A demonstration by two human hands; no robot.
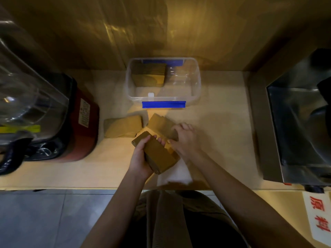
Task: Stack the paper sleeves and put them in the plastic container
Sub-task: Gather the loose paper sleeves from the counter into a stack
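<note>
Left hand (141, 158) wrapped around a thick stack of paper sleeves (157, 156), thumb over the top face, fingers curled along the far edge; block held tilted just above the counter (223, 131), clear of it at the far end, near end too shadowed to tell. Right hand (184, 138) flat on a loose batch of sleeves (161, 124) lying on the counter just beyond, fingers bent over its near edge; whether closed on any or only pressing, cannot tell. A second loose batch (123, 127) lying to the left, touching or nearly touching the first. Beyond both, the clear plastic container (196, 83), lid off, blue clips front and back, already holding one packed stack (148, 76) upright against its left rear corner; right half bare. To the left a blender with a red base (80, 126); to the right a steel appliance (295, 131).

Step in hand, as judged: gathering, with the held stack growing and two batches not yet joined to it. Next move likely calls for sliding the right-hand batch toward the stack, squaring edges against the counter, then adding the left batch before setting everything beside the packed stack. Risk: sleeves fanning out if the grip loosens.
</note>
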